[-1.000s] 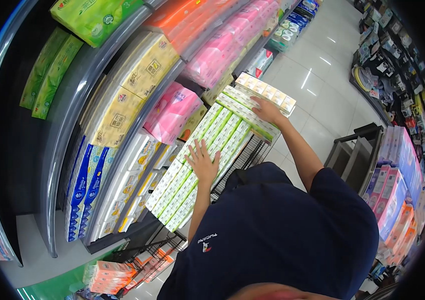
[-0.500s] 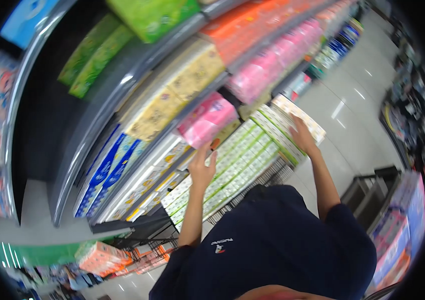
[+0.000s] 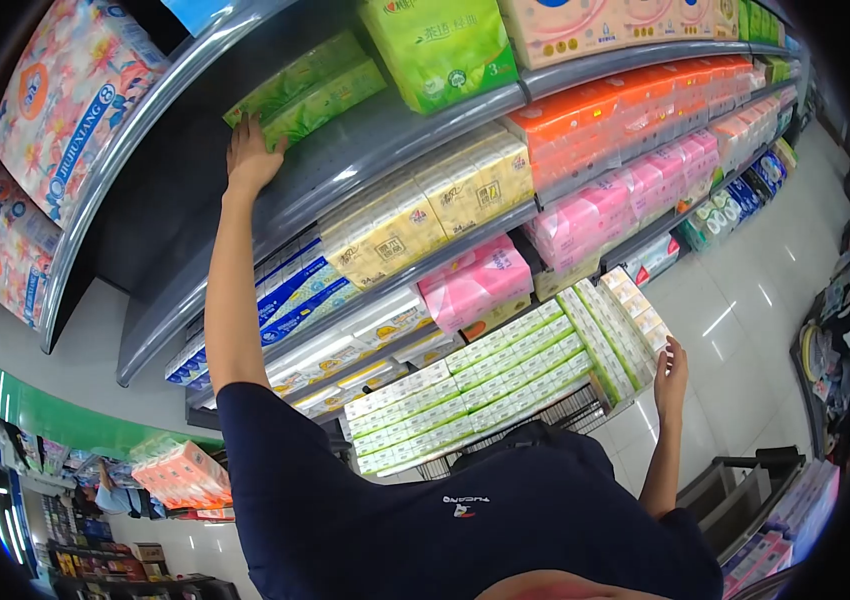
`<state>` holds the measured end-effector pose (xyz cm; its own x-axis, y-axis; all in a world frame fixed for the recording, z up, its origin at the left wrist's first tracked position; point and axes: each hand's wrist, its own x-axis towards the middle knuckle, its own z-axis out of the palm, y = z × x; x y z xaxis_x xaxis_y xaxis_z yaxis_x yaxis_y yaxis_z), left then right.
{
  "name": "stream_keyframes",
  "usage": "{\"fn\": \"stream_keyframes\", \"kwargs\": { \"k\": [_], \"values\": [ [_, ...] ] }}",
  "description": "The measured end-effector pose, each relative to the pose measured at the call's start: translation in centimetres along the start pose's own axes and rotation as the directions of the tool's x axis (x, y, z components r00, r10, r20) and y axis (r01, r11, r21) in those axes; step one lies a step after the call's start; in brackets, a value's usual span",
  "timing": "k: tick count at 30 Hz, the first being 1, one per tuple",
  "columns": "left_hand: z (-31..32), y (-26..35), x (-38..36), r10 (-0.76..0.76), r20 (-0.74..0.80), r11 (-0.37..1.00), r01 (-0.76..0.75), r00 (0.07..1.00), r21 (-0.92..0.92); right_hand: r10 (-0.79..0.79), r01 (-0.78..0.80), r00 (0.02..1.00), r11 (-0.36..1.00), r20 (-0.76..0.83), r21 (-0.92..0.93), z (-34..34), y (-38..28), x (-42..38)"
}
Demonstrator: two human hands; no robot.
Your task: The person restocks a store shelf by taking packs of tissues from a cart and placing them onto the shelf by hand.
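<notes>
Overhead, the left hand (image 3: 250, 155) lies open on the green tissue packs (image 3: 310, 85) at the upper shelf's front edge; the right hand (image 3: 671, 375), released, steadies the stacked boxes (image 3: 505, 385).

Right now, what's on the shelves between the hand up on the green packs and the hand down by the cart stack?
In the head view, yellow tissue packs and pink packs sit between the left hand and right hand.
</notes>
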<state>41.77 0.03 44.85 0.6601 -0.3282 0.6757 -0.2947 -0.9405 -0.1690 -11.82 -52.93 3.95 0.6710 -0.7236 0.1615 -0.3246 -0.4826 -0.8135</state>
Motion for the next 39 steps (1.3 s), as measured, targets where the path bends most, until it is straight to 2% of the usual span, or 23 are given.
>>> {"fn": "stream_keyframes", "kwargs": {
  "k": [1, 2, 4, 8, 9, 13, 15, 16, 18, 20, 21, 22, 25, 27, 28, 29, 31, 33, 35, 36, 37, 38, 39],
  "values": [
    [-0.1, -0.2, 0.5, -0.077, 0.156, 0.991, 0.058, 0.985, 0.12, -0.007, 0.007, 1.0, 1.0, -0.007, 0.006, -0.3, 0.0, -0.1],
    [-0.2, -0.4, 0.7, -0.179, 0.355, 0.983, 0.149, 0.918, 0.11, -0.004, 0.004, 1.0, 1.0, -0.017, 0.006, -0.4, -0.2, -0.1],
    [0.3, -1.3, 0.7, -0.148, 0.406, 0.983, 0.088, 0.902, 0.162, 0.003, -0.002, 1.0, 1.0, -0.03, 0.021, -0.2, -0.2, -0.4],
    [-2.4, 0.3, 0.3, -0.102, 0.273, 0.957, 0.019, 0.956, 0.289, 0.038, -0.035, 0.998, 0.998, -0.045, 0.059, 0.8, 0.1, -1.2],
    [-2.4, 0.4, 0.1, -0.032, 0.217, 0.949, -0.038, 0.976, 0.312, 0.018, -0.015, 0.999, 0.998, -0.038, 0.058, 1.0, 0.1, -1.2],
    [-3.3, 0.0, -1.0, 0.078, 0.226, 0.944, -0.145, 0.971, 0.298, -0.053, 0.055, 0.998, 0.997, -0.041, 0.062, 1.8, 0.0, -1.5],
    [-4.0, -0.2, -1.3, -0.072, 0.285, 0.992, 0.039, 0.956, 0.119, -0.062, 0.064, 0.997, 0.996, -0.048, 0.054, 1.8, -0.8, -1.5],
    [-5.2, -0.3, -1.9, -0.051, 0.234, 0.985, 0.01, 0.971, 0.172, -0.076, 0.079, 0.995, 0.996, -0.058, 0.043, 1.6, -1.4, -1.4],
    [-7.4, -0.8, -3.7, 0.025, 0.005, 0.969, -0.025, 1.0, 0.246, -0.041, 0.044, 0.997, 0.997, -0.058, 0.061, 1.3, -1.9, -1.1],
    [-10.4, -1.6, -5.9, 0.285, -0.28, 0.923, -0.183, 0.917, 0.34, -0.085, 0.094, 0.991, 0.992, -0.107, 0.082, 1.7, -1.0, -1.0],
    [-12.9, -0.2, -7.5, 0.255, -0.241, 0.896, -0.135, 0.937, 0.423, -0.121, 0.136, 0.981, 0.986, -0.15, 0.092, 1.8, -1.0, -1.0],
    [-14.2, -0.4, -9.1, 0.287, -0.291, 0.894, -0.145, 0.913, 0.424, -0.118, 0.132, 0.983, 0.987, -0.143, 0.096, 1.7, -1.2, -0.9],
    [-18.3, 1.3, -14.7, 0.285, -0.282, 0.826, -0.085, 0.916, 0.558, -0.07, 0.087, 0.989, 0.988, -0.133, 0.126, 1.3, -2.9, -1.2],
    [-20.8, 3.2, -18.3, 0.227, -0.245, 0.853, -0.071, 0.943, 0.517, -0.076, 0.091, 0.989, 0.989, -0.126, 0.119, 0.8, -4.3, -1.3],
    [-21.5, 3.1, -19.8, 0.343, -0.292, 0.839, -0.151, 0.893, 0.523, -0.081, 0.099, 0.988, 0.985, -0.13, 0.139, 1.0, -4.4, -1.3],
    [-21.9, 3.7, -21.5, 0.367, -0.315, 0.86, -0.19, 0.875, 0.474, -0.094, 0.114, 0.987, 0.981, -0.133, 0.156, 1.1, -4.5, -1.2],
    [-22.0, 6.1, -24.3, 0.453, -0.348, 0.841, -0.265, 0.821, 0.471, -0.043, 0.018, 0.997, 0.929, 0.059, 0.369, -0.1, -6.7, -1.0],
    [-20.6, 7.7, -26.2, 0.506, -0.349, 0.858, -0.419, 0.789, 0.297, -0.103, -0.047, 0.971, 0.805, 0.217, 0.592, -1.9, -10.9, -1.0],
    [-17.9, 8.6, -27.9, 0.533, -0.388, 0.837, -0.534, 0.752, 0.115, -0.252, 0.062, 0.931, 0.823, 0.266, 0.564, -2.9, -14.1, -1.1],
    [-16.5, 9.6, -28.5, 0.536, -0.417, 0.818, -0.574, 0.734, 0.04, -0.323, 0.146, 0.917, 0.818, 0.234, 0.556, -3.4, -16.2, -1.3],
    [-15.1, 11.1, -29.2, 0.531, -0.4, 0.788, -0.609, 0.747, -0.09, -0.396, 0.232, 0.895, 0.806, 0.205, 0.545, -3.9, -18.0, -1.5],
    [-13.8, 12.9, -30.0, 0.528, -0.38, 0.747, -0.628, 0.759, -0.218, -0.392, 0.227, 0.895, 0.811, 0.213, 0.54, -4.5, -19.2, -1.8],
    [-12.7, 14.8, -30.8, 0.533, -0.371, 0.708, -0.641, 0.76, -0.296, -0.513, 0.368, 0.816, 0.816, 0.266, 0.446, -5.1, -20.3, -1.8]
  ]
}}
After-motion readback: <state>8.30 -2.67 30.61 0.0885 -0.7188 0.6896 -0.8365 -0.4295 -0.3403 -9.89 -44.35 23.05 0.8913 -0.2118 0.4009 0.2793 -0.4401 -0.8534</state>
